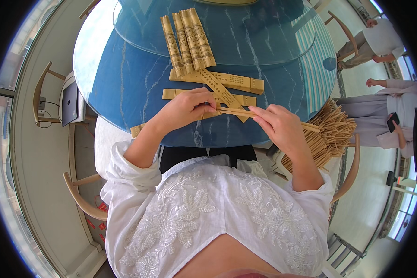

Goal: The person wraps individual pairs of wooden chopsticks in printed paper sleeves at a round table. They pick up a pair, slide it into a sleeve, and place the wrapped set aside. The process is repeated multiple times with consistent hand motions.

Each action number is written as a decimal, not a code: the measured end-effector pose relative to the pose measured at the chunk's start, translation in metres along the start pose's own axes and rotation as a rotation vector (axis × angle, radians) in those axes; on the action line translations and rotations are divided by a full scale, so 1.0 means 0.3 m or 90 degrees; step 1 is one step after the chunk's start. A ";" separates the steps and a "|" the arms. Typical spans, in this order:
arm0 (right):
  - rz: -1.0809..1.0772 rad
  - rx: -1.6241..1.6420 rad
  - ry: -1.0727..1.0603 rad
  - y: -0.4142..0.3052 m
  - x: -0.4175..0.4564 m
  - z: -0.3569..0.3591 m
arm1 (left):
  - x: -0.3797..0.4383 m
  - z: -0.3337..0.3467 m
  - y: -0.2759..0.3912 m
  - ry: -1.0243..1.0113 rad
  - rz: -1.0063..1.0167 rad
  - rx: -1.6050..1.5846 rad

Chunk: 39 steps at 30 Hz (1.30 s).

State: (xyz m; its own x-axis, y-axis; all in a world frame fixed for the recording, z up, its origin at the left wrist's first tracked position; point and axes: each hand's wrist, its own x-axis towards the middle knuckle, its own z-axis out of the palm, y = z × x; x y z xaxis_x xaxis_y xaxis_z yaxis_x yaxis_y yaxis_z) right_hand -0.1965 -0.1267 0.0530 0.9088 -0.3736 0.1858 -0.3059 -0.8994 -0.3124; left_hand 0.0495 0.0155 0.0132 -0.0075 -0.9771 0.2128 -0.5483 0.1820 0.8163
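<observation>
A pair of wooden chopsticks [234,111] lies level over the table's near edge, pinched at one end by my left hand [191,106]. My right hand [278,123] grips the same pair farther along, and the other ends stick out past it. Below and around my hands are flat golden paper chopstick sleeves [226,91] with printed writing, some crossing each other. One sleeve [136,130] is partly covered by my left forearm. Farther off, several rounded, filled-looking printed sleeves [191,38] rest side by side, partly on the glass turntable.
A large heap of loose chopsticks [328,130] rises from a chair at my right. The blue marbled table [107,87] carries a glass turntable [264,31] and a striped cloth [319,76]. A laptop [70,103] sits on a left chair. Two people stand at the right, one holding a phone [392,122].
</observation>
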 end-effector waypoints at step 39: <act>0.053 0.093 0.117 -0.232 0.094 0.196 | -0.141 0.107 -0.007 0.377 -0.310 -0.624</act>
State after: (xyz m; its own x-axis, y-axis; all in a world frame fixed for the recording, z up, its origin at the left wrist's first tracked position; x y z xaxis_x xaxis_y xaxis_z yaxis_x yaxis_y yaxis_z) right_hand -0.1330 -0.0614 0.0252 0.8115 -0.4921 0.3152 -0.3212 -0.8262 -0.4627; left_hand 0.0242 0.0530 -0.0147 0.5391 -0.8122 -0.2229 0.4687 0.0694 0.8806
